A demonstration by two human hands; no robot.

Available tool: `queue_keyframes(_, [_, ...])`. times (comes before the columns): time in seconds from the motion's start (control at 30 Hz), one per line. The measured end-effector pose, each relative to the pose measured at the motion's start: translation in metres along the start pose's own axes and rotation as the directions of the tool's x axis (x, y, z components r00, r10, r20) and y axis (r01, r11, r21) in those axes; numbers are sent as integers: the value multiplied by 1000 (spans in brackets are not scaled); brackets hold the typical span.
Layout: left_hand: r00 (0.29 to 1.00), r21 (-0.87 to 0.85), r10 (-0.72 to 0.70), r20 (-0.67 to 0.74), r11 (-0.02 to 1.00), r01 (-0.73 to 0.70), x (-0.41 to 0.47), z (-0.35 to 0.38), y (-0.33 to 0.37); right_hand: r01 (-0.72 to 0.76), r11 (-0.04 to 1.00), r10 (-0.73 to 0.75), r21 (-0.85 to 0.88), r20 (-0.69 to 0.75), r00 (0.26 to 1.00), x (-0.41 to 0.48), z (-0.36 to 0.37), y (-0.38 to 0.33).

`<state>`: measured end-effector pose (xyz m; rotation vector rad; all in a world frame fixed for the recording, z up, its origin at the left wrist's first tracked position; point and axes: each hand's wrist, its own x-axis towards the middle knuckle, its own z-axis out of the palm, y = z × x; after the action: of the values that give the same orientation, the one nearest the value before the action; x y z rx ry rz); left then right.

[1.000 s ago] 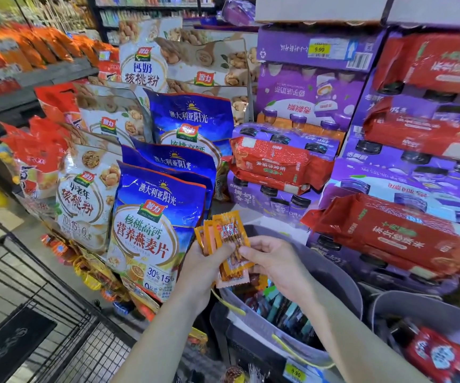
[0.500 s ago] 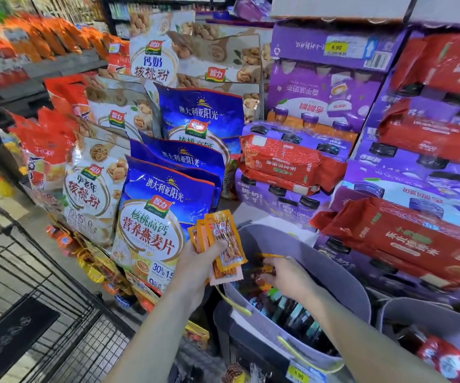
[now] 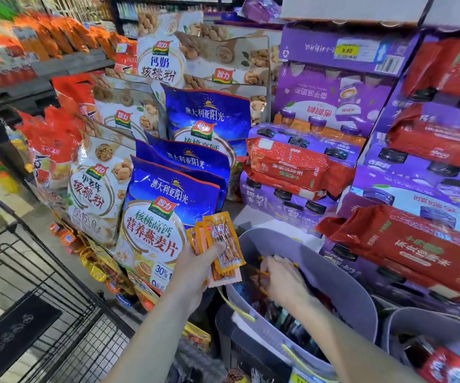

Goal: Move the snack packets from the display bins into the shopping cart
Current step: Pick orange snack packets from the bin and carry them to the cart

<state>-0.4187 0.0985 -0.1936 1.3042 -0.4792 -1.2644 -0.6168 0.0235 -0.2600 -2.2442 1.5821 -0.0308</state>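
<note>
My left hand [image 3: 195,268] grips a fanned stack of small orange snack packets [image 3: 222,241], held upright just left of the grey display bin [image 3: 342,288]. My right hand [image 3: 284,280] reaches down into that bin among the loose packets [image 3: 287,316]; its fingers curl around orange packets there, though the grasp is partly hidden. The black wire shopping cart [image 3: 43,294] stands at the lower left, apart from both hands.
Large blue oat bags [image 3: 165,217] and white walnut powder bags [image 3: 96,189] lean behind my left hand. Purple drink cartons [image 3: 334,95] and red packs [image 3: 406,244] are stacked to the right. A second grey bin [image 3: 444,335] sits at the lower right.
My right hand left the packets held in my left hand and dropped into the grey bin. My left hand kept the orange stack almost in place.
</note>
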Motion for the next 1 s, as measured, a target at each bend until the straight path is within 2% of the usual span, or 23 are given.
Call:
queue_keyframes(0.1, [1000,-4,4,4,1000,-4,2,0,1,-88,965,106,245,-65,992,-7,-19,5])
queue_keyframes(0.2, [1000,-9,1,10,1000,-1,4,1,0,-21,923,87,385,-155,984,-20,-41,13])
queue_keyframes(0.27, [1000,-5,2,12,1000,-1,4,3,0,62,845,68,531,-222,973,-31,-57,12])
queue_keyframes(0.33, [1000,1,8,16,1000,-8,4,6,1,154,683,93,714,-294,951,-41,-72,8])
queue_keyframes(0.4, [1000,9,7,28,1000,-7,3,11,2,188,431,119,882,-263,957,-49,-82,-1])
queue_keyframes(0.43, [999,8,0,40,1000,0,3,14,2,168,339,116,926,-219,969,-51,-84,-7])
queue_keyframes(0.5, [997,13,-20,77,1000,19,0,22,3,113,263,103,958,-144,984,-54,-81,-18])
queue_keyframes(0.67, [985,28,-14,171,1000,9,-7,33,5,90,250,193,964,-141,971,-52,-64,-30])
queue_keyframes(0.77, [979,14,-11,206,1000,8,-8,32,5,97,292,160,951,-149,976,-54,-61,-29])
queue_keyframes(0.87, [981,93,-17,191,996,-1,-8,33,2,94,347,113,933,-141,984,-55,-53,-35])
queue_keyframes(1.0, [989,102,-32,146,995,17,-4,31,-3,68,474,77,878,-119,990,-48,-53,-24])
